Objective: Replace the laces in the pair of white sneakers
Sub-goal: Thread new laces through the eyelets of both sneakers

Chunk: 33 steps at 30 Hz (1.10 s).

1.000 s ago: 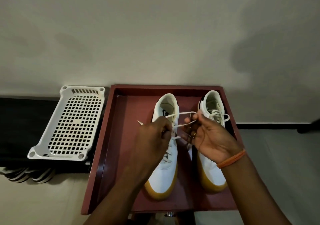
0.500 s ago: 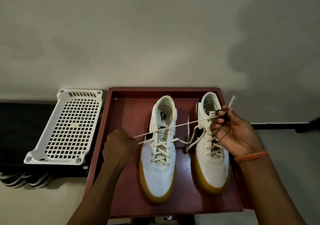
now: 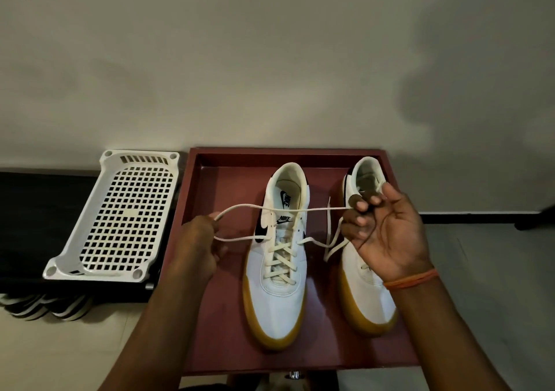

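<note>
Both arms are stretched forward over a red tray [image 3: 210, 345] in which two white sneakers are set side by side, toes toward the wearer. The left hand [image 3: 196, 249] is seen knuckles-up beside the left sneaker [image 3: 277, 270], its grip clenched on a loop of lace [image 3: 315, 209]. The right hand [image 3: 387, 234] is raised palm-up over the right sneaker [image 3: 365, 294], the other lace end pinched between thumb and fingers. The lace is drawn nearly level across the left sneaker's tongue. Half a second earlier the hands were held closer in and the line ran slanted; the left hand has since been carried outward and higher. A white grid rack [image 3: 120, 222] is seen left of the tray.
</note>
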Each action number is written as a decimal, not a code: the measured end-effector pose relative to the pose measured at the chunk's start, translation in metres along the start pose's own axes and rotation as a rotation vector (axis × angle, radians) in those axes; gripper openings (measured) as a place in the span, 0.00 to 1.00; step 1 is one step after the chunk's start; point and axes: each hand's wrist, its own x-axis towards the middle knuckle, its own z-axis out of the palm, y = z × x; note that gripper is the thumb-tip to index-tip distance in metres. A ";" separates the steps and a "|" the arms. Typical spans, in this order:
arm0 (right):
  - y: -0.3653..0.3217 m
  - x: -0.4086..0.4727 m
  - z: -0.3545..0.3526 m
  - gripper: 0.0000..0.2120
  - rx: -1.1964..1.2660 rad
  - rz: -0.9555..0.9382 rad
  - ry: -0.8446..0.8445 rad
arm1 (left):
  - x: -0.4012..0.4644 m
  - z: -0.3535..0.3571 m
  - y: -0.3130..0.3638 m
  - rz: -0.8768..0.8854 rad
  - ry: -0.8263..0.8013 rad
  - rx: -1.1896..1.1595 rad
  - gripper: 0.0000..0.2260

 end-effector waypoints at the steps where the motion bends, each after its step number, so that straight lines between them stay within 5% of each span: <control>1: 0.004 0.000 0.003 0.16 -0.061 0.012 0.015 | 0.000 0.001 -0.001 0.088 0.031 0.062 0.13; 5: 0.027 -0.005 0.018 0.11 -0.283 0.048 0.017 | -0.020 0.006 -0.002 0.684 0.244 0.539 0.20; 7: 0.038 -0.007 0.022 0.10 -0.321 0.081 -0.041 | -0.039 0.016 0.002 0.894 -0.062 0.496 0.16; 9: 0.046 -0.008 0.025 0.10 -0.347 0.133 -0.085 | -0.057 0.027 0.002 0.820 -0.447 0.438 0.10; 12: 0.055 -0.009 0.025 0.11 -0.399 0.180 -0.108 | -0.062 0.034 -0.005 0.768 -0.677 0.442 0.07; 24: 0.069 -0.012 0.020 0.08 -0.500 0.332 -0.225 | -0.055 0.020 0.004 0.677 -0.790 0.515 0.09; 30: 0.058 -0.007 0.016 0.09 -0.700 0.223 -0.206 | -0.054 0.022 0.003 0.673 -0.648 0.417 0.07; 33: 0.039 0.000 0.005 0.11 -0.728 0.063 0.052 | -0.039 0.024 -0.007 1.188 -0.142 0.802 0.06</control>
